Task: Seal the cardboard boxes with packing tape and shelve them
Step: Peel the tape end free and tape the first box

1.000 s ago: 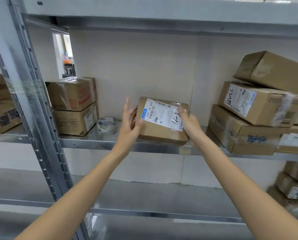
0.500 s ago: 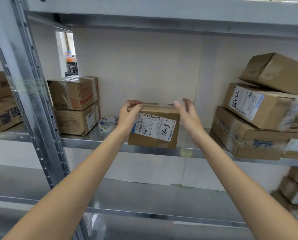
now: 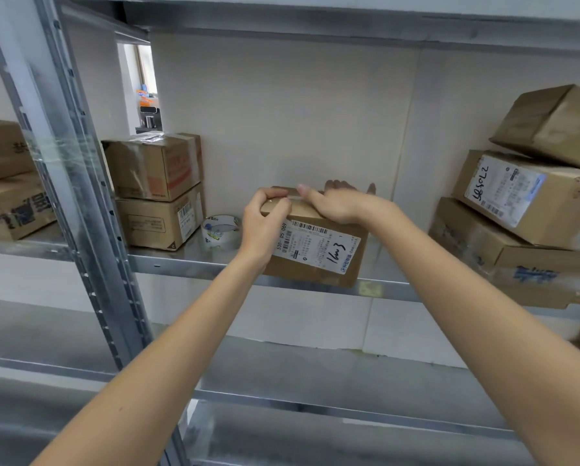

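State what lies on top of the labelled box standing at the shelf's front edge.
On the labelled box, the right hand lies across the top; the left hand grips its upper left corner. A pale strip shows between them, perhaps tape. The hands hide the rest of the top.

Bright, even, diffuse light, soft shadows. Glare on metal shelf [image 3: 194, 260] left of hands [image 3: 302, 210]. Wide-angle bending at edges; boxes [image 3: 524, 210] far right blurred.
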The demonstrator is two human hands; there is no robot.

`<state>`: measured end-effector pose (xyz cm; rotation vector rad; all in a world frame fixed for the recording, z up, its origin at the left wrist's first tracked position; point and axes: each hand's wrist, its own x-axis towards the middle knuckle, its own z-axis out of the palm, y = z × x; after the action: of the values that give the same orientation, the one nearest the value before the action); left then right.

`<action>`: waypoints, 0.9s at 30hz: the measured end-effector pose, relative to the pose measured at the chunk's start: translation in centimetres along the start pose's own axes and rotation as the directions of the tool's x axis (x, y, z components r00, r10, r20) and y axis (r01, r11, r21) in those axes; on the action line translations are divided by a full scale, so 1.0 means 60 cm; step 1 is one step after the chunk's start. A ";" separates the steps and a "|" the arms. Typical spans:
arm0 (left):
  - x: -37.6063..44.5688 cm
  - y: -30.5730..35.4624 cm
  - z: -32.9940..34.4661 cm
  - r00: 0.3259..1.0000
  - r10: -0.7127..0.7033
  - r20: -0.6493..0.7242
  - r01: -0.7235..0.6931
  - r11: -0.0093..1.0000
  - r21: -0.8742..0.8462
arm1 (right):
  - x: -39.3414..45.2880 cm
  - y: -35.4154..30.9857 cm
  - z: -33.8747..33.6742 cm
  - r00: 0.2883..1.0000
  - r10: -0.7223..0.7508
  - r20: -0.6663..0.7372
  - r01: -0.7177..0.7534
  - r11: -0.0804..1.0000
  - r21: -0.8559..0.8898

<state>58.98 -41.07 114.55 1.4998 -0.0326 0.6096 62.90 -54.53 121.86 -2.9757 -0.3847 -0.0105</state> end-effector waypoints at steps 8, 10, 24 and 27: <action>-0.005 -0.006 -0.005 0.999 0.040 0.006 -0.040 0.999 -0.004 | -0.155 0.007 0.056 0.983 -0.145 -0.116 0.135 0.987 -0.090; -0.007 -0.007 -0.005 0.999 0.053 0.007 -0.053 0.999 -0.008 | -0.161 0.013 0.069 0.973 -0.172 -0.154 0.156 0.982 -0.107; -0.025 0.008 -0.011 0.995 -0.032 0.095 0.031 0.999 0.011 | -0.068 0.069 0.071 0.974 0.222 -0.030 -0.070 0.429 0.900; -0.042 0.008 -0.018 0.988 -0.145 0.060 0.148 0.988 -0.050 | -0.082 0.076 0.091 0.985 0.146 -0.096 0.037 0.362 0.931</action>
<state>56.26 -40.98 113.94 1.4520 0.0175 0.4444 59.24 -59.39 115.70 -1.7815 -0.1569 -0.0199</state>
